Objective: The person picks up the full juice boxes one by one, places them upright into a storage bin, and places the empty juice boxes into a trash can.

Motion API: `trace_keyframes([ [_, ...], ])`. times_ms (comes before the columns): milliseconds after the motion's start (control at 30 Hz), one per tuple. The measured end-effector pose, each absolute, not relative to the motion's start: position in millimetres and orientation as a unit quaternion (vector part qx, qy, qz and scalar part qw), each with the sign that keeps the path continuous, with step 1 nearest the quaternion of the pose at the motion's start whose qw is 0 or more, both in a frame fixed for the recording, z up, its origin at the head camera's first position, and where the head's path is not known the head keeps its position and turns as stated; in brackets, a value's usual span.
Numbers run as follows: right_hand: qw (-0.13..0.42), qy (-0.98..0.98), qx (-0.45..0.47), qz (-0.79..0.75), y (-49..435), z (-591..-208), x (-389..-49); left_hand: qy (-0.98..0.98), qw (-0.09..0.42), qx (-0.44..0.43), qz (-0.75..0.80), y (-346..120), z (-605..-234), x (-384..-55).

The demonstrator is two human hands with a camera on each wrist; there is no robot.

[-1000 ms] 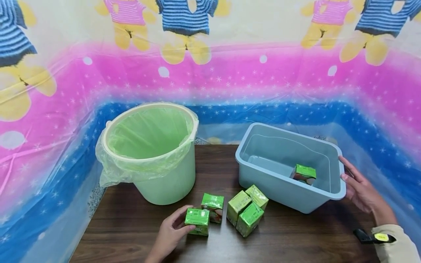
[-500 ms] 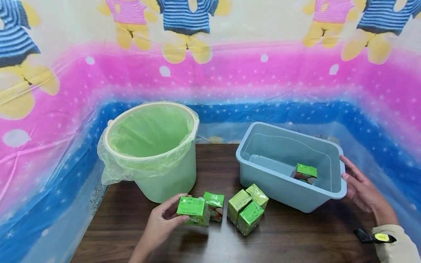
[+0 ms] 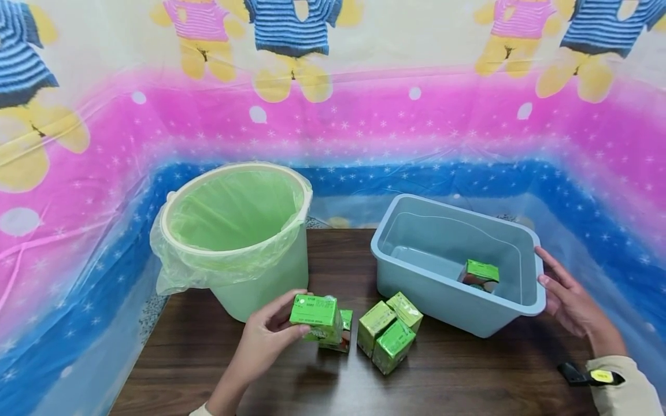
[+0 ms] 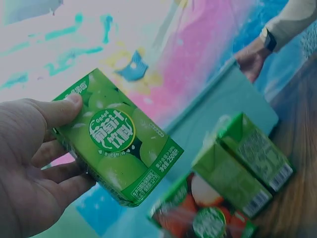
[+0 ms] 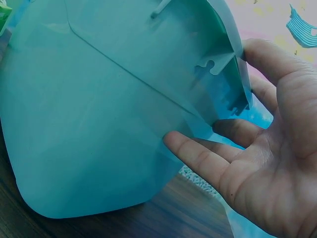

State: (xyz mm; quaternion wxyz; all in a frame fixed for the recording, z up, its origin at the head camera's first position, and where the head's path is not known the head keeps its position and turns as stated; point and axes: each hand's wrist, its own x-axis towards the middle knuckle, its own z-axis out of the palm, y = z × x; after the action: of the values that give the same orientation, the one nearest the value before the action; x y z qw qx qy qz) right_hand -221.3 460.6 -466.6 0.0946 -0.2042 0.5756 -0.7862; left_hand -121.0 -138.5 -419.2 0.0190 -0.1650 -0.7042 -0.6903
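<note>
My left hand point(image 3: 262, 338) holds a green juice box point(image 3: 314, 318) above the table, thumb on one side, fingers on the other. In the left wrist view, this juice box point(image 4: 116, 139) shows a grape print. Partly hidden behind it stands a juice box with red fruit point(image 3: 346, 332). Just right are three more juice boxes, two yellow-green point(image 3: 376, 326) and one bright green point(image 3: 393, 346), bunched together. My right hand point(image 3: 577, 306) rests at the right end of the blue-grey bin point(image 3: 452, 300), its fingers spread and mostly straight against the rim and wall point(image 5: 114, 148).
Inside the bin lies a green-topped juice box point(image 3: 481, 271). A pale green bucket point(image 3: 270, 283) lined with a clear plastic bag point(image 3: 208, 268) stands at the left. A printed cloth point(image 3: 364, 127) surrounds the brown wooden table point(image 3: 442, 375).
My left hand has lifted the grape juice box off the table, so that it now overlaps the one behind. My right hand stays at the bin.
</note>
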Motion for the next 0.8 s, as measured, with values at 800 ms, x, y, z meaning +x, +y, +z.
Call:
trace_keyframes([
  [800,0.092,0.562,-0.207,-0.796,460,-468,-222,-0.671,0.030,-0.247,-0.698,-70,-361,-165],
])
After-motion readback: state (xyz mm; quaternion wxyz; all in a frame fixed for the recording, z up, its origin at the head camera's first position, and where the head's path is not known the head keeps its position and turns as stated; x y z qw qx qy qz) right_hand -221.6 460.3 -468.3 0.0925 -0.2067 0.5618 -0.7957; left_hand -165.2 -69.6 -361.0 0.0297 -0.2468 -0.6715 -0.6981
